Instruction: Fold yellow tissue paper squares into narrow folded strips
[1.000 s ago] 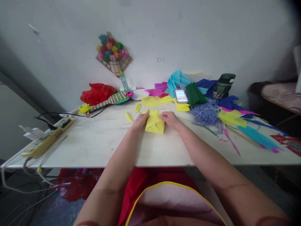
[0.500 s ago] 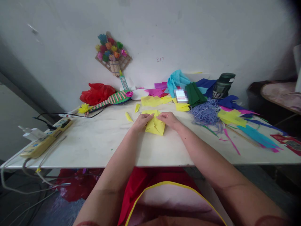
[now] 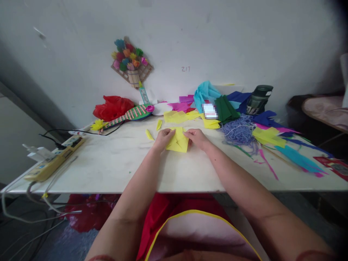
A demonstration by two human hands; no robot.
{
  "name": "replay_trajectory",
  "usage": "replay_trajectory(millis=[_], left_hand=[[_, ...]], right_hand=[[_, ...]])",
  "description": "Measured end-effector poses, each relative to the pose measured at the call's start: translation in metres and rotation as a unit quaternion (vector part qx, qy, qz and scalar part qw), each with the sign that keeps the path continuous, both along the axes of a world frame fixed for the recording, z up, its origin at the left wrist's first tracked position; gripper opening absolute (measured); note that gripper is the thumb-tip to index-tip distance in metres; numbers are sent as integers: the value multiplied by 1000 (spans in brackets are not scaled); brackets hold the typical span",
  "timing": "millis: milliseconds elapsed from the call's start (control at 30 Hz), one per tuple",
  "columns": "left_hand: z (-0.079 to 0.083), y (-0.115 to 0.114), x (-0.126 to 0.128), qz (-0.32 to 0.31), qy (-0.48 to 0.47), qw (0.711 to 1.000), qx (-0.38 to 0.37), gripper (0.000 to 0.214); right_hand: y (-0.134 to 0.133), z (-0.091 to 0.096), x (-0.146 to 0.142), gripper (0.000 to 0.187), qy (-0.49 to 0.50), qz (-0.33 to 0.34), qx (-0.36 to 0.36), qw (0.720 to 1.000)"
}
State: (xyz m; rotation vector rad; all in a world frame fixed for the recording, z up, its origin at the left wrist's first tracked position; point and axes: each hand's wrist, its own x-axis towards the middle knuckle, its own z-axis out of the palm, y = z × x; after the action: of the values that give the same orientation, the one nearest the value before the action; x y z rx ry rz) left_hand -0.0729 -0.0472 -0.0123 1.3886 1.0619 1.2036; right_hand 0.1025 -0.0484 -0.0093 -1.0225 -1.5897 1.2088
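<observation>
Yellow folded paper (image 3: 177,144) at your 12 o'clock is pinched in the fingers of your left hand (image 3: 164,138) at its 10 o'clock and right hand (image 3: 198,138) at its 2; grip lightly and evenly lest it tear.

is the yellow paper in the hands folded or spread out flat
Folded: flap edges and crease lines show across the face of the yellow paper.

Covered partly by both hands (image 3: 164,139): side edges of folded yellow paper (image 3: 178,145); impossible to count layers. Pixelated past reading: face of white item (image 3: 210,111) beside dark green paper (image 3: 226,109). Too small to read: print on teal tube (image 3: 144,95), bottle (image 3: 259,99). Cut off by right edge: pink cushion (image 3: 327,110). Partly behind left forearm (image 3: 136,185): red bag (image 3: 88,215) below tabletop (image 3: 108,168).
</observation>
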Motion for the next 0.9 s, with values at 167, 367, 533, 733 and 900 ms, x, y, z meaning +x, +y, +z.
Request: replay_trajectory(millis=[167, 367, 533, 733, 900], left_hand=[[4, -5, 2, -64, -64, 994, -59, 43], [-1, 0, 2, -7, -7, 999, -44, 38], [-1, 2, 1, 45, 82, 996, -4, 38], [-1, 2, -1, 23, 68, 997, -10, 44], [2, -2, -5, -96, -32, 994, -39, 51]], right_hand=[[7, -5, -1, 32, 11, -33, -10, 999], [10, -7, -1, 31, 27, -57, -6, 998], [6, -5, -2, 29, 24, -38, 4, 999], [4, -3, -3, 27, 23, -44, -16, 999], [5, -3, -3, 26, 38, -46, -23, 998]])
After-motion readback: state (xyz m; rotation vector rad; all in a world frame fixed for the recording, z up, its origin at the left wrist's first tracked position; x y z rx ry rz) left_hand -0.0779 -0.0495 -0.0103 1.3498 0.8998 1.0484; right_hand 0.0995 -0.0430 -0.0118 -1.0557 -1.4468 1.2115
